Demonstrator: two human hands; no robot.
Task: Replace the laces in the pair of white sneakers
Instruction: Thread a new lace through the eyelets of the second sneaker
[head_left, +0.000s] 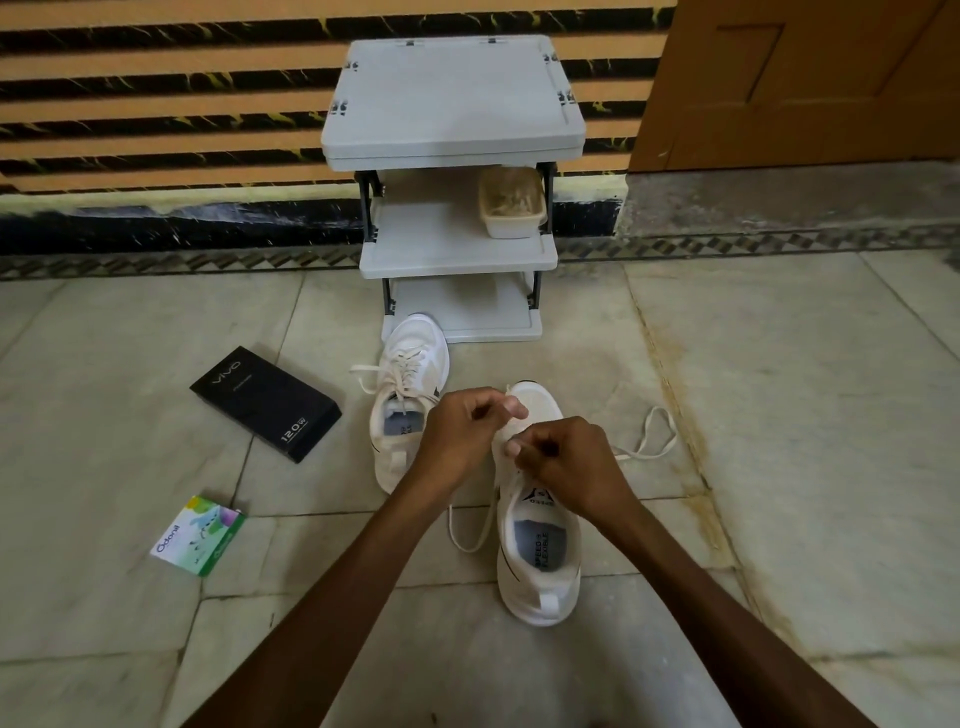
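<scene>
Marble floor tiles (779, 415) fill most of the view, and a grey three-tier plastic rack (452, 104) stands on them against the striped wall (156, 104). Before the rack lie two white shoes, toes pointing away from the person: the near sneaker (540, 587) in the middle and the far sneaker (415, 353), fully laced, just to its left with its toe by the bottom shelf. A black box (265, 402) lies well to the left. Over the near sneaker's forefoot, the left hand (462, 431) and right hand (566, 462) meet, fingers curled, each pinching the lace (649, 441), whose loose ends trail on the floor on both sides. A beige tub (511, 208) sits on the middle shelf; a green-and-white packet (197, 535) lies nearer, left.
</scene>
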